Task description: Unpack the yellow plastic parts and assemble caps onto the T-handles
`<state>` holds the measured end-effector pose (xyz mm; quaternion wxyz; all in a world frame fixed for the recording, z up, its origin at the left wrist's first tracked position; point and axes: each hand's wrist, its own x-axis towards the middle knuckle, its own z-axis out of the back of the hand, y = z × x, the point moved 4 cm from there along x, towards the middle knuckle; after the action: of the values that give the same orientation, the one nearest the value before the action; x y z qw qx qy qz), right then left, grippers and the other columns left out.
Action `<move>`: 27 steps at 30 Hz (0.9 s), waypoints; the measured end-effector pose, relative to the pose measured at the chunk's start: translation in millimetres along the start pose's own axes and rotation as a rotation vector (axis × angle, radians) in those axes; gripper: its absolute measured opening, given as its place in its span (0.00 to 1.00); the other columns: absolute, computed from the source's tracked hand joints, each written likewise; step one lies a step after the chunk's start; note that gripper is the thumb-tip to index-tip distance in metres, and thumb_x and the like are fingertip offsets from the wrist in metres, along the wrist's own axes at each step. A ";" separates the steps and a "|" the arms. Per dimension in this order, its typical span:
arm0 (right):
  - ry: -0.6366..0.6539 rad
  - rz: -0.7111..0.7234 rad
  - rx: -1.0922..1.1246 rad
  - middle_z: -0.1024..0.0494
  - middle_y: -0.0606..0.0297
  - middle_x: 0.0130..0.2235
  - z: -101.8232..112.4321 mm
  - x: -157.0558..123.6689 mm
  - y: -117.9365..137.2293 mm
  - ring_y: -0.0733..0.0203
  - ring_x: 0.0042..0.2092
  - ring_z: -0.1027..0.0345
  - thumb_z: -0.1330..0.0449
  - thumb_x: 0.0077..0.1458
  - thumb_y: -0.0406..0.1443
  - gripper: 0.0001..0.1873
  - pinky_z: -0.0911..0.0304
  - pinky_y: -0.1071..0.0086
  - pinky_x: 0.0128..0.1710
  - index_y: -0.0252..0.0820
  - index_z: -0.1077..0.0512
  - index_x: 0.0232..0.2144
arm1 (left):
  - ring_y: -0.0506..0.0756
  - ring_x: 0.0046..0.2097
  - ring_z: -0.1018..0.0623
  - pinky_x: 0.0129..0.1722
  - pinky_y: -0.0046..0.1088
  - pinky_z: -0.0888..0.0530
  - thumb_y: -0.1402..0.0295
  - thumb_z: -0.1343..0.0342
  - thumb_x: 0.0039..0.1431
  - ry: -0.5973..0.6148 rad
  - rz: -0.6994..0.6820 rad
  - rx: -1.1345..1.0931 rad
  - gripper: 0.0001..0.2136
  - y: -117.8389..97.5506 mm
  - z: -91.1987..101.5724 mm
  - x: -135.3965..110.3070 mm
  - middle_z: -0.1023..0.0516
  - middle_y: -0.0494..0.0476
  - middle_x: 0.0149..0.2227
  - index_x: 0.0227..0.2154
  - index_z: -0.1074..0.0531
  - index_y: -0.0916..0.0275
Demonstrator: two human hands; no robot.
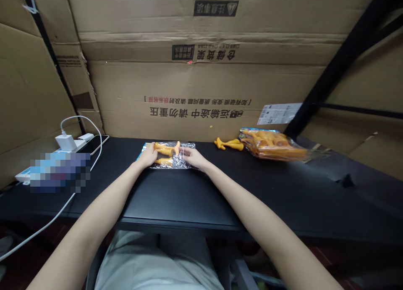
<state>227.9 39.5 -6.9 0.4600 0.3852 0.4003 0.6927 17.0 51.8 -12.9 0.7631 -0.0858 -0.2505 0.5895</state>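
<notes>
A small clear plastic bag (176, 160) lies on the black table (176, 197) at the far middle, with orange toy pieces (166, 148) on or in it. My left hand (147, 155) rests on the bag's left end, fingers curled against an orange piece. My right hand (193, 156) presses on the bag's right end with fingers bent down onto the plastic. Whether either hand truly grips is hard to tell at this distance.
To the right lie a loose orange toy (229, 144) and a larger bag full of orange toys (272, 145). At the left are a white power strip with charger (66, 143), its cable (94, 155) and a phone (96, 143). Cardboard walls surround the table; a black metal bar (333, 67) slants at right.
</notes>
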 end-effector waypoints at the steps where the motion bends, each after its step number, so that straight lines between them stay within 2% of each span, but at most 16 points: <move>1: 0.012 -0.004 -0.002 0.27 0.54 0.55 0.0 0.1 -0.6 0.59 0.56 0.32 0.43 0.47 0.21 0.25 0.38 0.63 0.56 0.36 0.28 0.48 | 0.59 0.64 0.38 0.63 0.38 0.40 0.70 0.62 0.61 -0.017 0.014 0.007 0.25 -0.8 0.6 -0.2 0.37 0.69 0.62 0.60 0.43 0.71; 4: -0.035 -0.012 -0.032 0.24 0.56 0.51 7.4 3.0 -2.8 0.61 0.52 0.29 0.44 0.48 0.22 0.21 0.36 0.67 0.53 0.35 0.26 0.45 | 0.58 0.67 0.46 0.65 0.39 0.46 0.68 0.61 0.62 -0.044 0.008 0.033 0.24 -5.0 2.5 -1.9 0.41 0.67 0.64 0.60 0.41 0.69; 6: -0.136 -0.016 -0.081 0.20 0.57 0.45 22.2 6.0 -5.6 0.62 0.47 0.26 0.46 0.50 0.24 0.16 0.35 0.68 0.51 0.35 0.24 0.40 | 0.58 0.68 0.48 0.66 0.43 0.49 0.66 0.62 0.63 -0.001 -0.039 0.057 0.23 -9.2 1.8 -3.7 0.45 0.64 0.66 0.60 0.40 0.66; 8: -0.284 -0.037 -0.156 0.20 0.57 0.41 45.9 7.4 -10.7 0.61 0.44 0.26 0.48 0.51 0.26 0.15 0.34 0.67 0.49 0.35 0.24 0.37 | 0.58 0.68 0.49 0.66 0.45 0.51 0.65 0.63 0.64 0.080 -0.062 0.082 0.23 -11.6 -0.3 -5.5 0.49 0.62 0.68 0.61 0.41 0.63; 10: -0.454 -0.074 -0.256 0.21 0.56 0.43 75.8 4.9 -18.6 0.59 0.44 0.26 0.49 0.50 0.26 0.16 0.34 0.65 0.48 0.34 0.25 0.39 | 0.58 0.69 0.51 0.66 0.46 0.52 0.63 0.64 0.65 0.148 -0.061 0.105 0.24 -12.1 -2.5 -6.6 0.52 0.61 0.68 0.62 0.42 0.62; 14: -0.688 -0.153 -0.510 0.28 0.49 0.53 131.1 -10.1 -39.6 0.55 0.55 0.34 0.49 0.50 0.26 0.23 0.41 0.63 0.56 0.32 0.30 0.50 | 0.57 0.69 0.54 0.66 0.44 0.53 0.60 0.65 0.65 0.188 -0.048 0.120 0.26 -9.1 -4.7 -5.9 0.55 0.60 0.69 0.64 0.45 0.62; 17: -0.731 -0.216 -0.578 0.33 0.48 0.57 156.3 -20.0 -57.1 0.52 0.60 0.40 0.47 0.51 0.26 0.27 0.43 0.61 0.58 0.35 0.35 0.55 | 0.57 0.69 0.53 0.66 0.43 0.52 0.60 0.65 0.65 0.169 -0.050 0.114 0.26 -3.9 -4.4 -3.8 0.54 0.60 0.69 0.64 0.45 0.62; 20: -0.716 -0.347 -0.586 0.35 0.51 0.59 168.1 -22.2 -72.6 0.52 0.61 0.42 0.48 0.54 0.27 0.28 0.42 0.58 0.57 0.40 0.39 0.58 | 0.57 0.69 0.53 0.66 0.41 0.52 0.60 0.64 0.65 0.151 -0.064 0.117 0.26 2.2 -1.7 -1.9 0.54 0.59 0.68 0.64 0.45 0.62; 23: -0.646 -0.451 -0.617 0.35 0.56 0.60 169.3 -17.6 -81.5 0.50 0.62 0.43 0.50 0.56 0.30 0.30 0.46 0.53 0.58 0.45 0.41 0.61 | 0.57 0.69 0.52 0.66 0.41 0.51 0.61 0.64 0.65 0.151 -0.051 0.120 0.26 8.5 2.0 -0.8 0.54 0.59 0.69 0.64 0.45 0.61; 27: -0.586 -0.433 -0.702 0.39 0.54 0.62 163.6 -13.5 -79.8 0.46 0.62 0.46 0.53 0.58 0.32 0.29 0.49 0.50 0.58 0.45 0.41 0.62 | 0.56 0.69 0.53 0.66 0.38 0.51 0.61 0.64 0.65 0.159 -0.044 0.117 0.27 13.8 4.6 0.4 0.55 0.60 0.69 0.64 0.45 0.63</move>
<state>405.5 79.9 -19.1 0.7879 0.2938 0.0678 0.5370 3.0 55.5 -14.7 0.7971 -0.0821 -0.1558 0.5776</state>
